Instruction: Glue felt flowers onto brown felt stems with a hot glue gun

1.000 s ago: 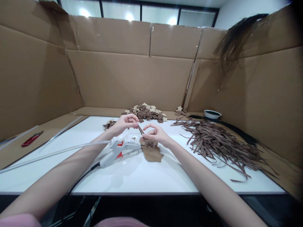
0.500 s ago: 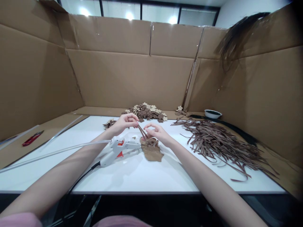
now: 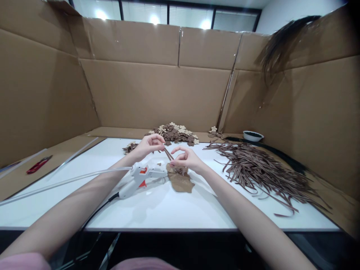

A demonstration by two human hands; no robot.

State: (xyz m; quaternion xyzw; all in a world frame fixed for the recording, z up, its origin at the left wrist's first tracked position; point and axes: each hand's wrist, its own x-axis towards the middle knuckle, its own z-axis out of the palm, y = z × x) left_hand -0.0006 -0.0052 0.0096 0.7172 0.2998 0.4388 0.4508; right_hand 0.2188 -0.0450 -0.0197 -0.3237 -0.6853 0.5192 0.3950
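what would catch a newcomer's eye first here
Mid-table, the left hand and right hand pinch thin brown strips between them, just above a brown felt piece. A white glue gun lies beside it on the left. A big heap of strips sprawls on the right.

White table (image 3: 168, 210). Glue gun (image 3: 140, 179) on it: white body, orange-red trigger, black cord. Brown paper scrap (image 3: 181, 182) right of the gun; dark brown strips (image 3: 258, 170) farther right. Behind the gun, mixed brown and cream flower cut-outs (image 3: 173, 133). Red cutter (image 3: 38, 165) far left. Tan cardboard walls (image 3: 152, 93).
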